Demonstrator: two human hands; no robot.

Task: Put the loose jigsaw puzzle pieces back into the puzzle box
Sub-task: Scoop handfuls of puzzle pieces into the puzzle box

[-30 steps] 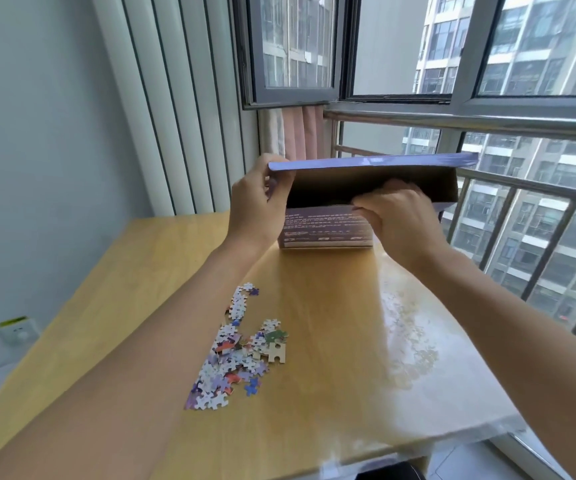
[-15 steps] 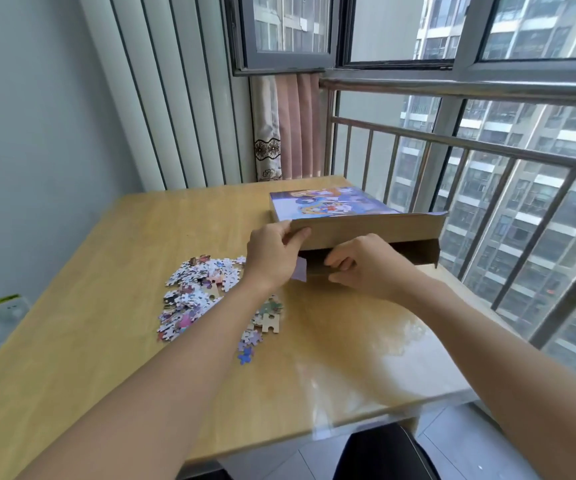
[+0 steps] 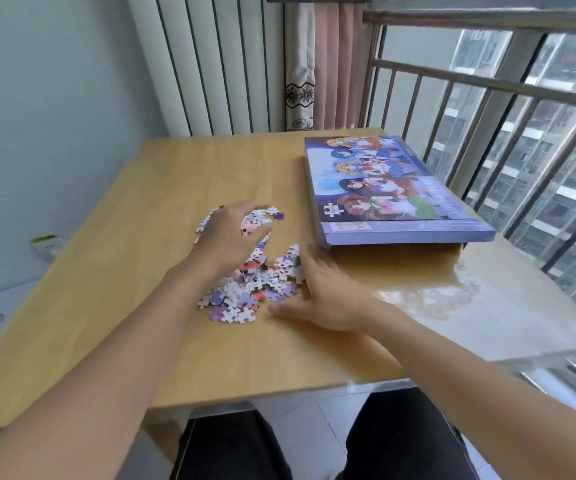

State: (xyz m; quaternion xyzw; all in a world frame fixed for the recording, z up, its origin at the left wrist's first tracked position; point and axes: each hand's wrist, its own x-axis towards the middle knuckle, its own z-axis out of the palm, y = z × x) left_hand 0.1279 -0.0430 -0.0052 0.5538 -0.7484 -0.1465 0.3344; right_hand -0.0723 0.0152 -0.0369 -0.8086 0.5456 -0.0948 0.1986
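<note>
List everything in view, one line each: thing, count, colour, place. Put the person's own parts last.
puzzle pieces: one loose pile, mostly white, purple and red, table centre.
puzzle box: one, purple with cartoon picture, lying flat on the table's far right.
table: one, light wood, fills the middle.
curtain: one, pink and white, behind the table.
window railing: one, grey metal bars, right side.
wall socket: one, white with green top, left wall.
left hand: one, fingers curved over the pile.
right hand: one, fingers straight, flat against the pile's right edge.
</note>
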